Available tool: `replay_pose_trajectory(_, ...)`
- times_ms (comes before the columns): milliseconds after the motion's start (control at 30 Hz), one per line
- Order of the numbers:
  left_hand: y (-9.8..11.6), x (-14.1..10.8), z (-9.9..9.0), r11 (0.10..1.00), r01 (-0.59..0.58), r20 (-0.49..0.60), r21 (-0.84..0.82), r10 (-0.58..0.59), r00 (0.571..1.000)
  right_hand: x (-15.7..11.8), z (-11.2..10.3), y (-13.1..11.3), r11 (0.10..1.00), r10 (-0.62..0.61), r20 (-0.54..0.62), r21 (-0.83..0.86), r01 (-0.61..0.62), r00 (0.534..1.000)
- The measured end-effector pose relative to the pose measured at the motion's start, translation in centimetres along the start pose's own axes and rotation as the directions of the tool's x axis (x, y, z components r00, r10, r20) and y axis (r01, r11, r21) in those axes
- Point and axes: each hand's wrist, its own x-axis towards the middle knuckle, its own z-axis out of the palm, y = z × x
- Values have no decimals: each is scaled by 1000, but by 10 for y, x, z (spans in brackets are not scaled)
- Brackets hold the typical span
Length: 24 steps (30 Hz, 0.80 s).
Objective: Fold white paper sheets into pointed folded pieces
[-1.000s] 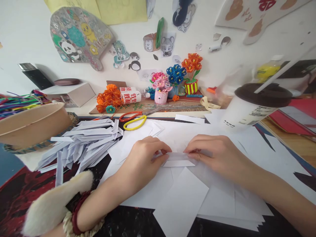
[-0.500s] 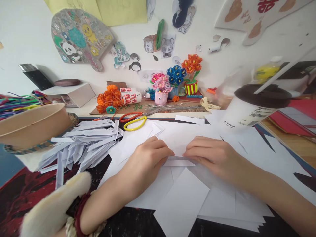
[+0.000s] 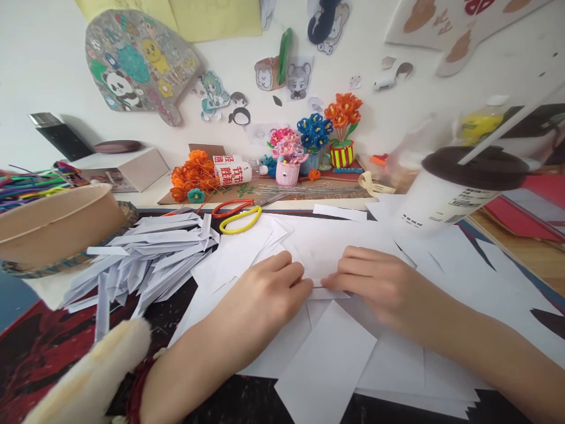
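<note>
Between my hands a narrow folded strip of white paper (image 3: 329, 293) lies on larger white sheets. My left hand (image 3: 276, 288) is closed, its fingertips pressed on the left part of the strip. My right hand (image 3: 375, 280) has its fingers together, pinching or pressing the strip's right part. The fingers cover most of the strip. Just below it lies a loose white paper rectangle (image 3: 326, 365), set at an angle. To the left is a heap of folded paper strips (image 3: 154, 253). Scissors (image 3: 241, 218) with red and yellow handles lie beyond my left hand.
A lidded cup (image 3: 441, 200) with a straw stands at the right. A tan bowl (image 3: 57, 221) is at the left. Along the back are pots of craft flowers (image 3: 289, 159), orange flowers (image 3: 192, 176) and a paper cup (image 3: 236, 172) on its side. A plush piece (image 3: 97, 371) is near my left forearm.
My left fingers have moved a little nearer and to the right, over more of the strip. My right fingers have come slightly nearer and left, pressing lower on it.
</note>
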Motion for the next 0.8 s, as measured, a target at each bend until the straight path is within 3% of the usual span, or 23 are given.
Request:
replay_pose_trajectory(267,4,1,0,992,-70,7,108,70,998,0,5,-2,997,-32,4,-70,32,999)
replay_pose_trajectory(567,8,1,6,993,110,-79,-42,-113,991,-1,5,-6,997,-4,-20,-77,3,1000)
replay_pose_trajectory(800,9,1,10,988,133,-109,-76,-141,984,1,-1,-9,963,218,30,156,-220,976)
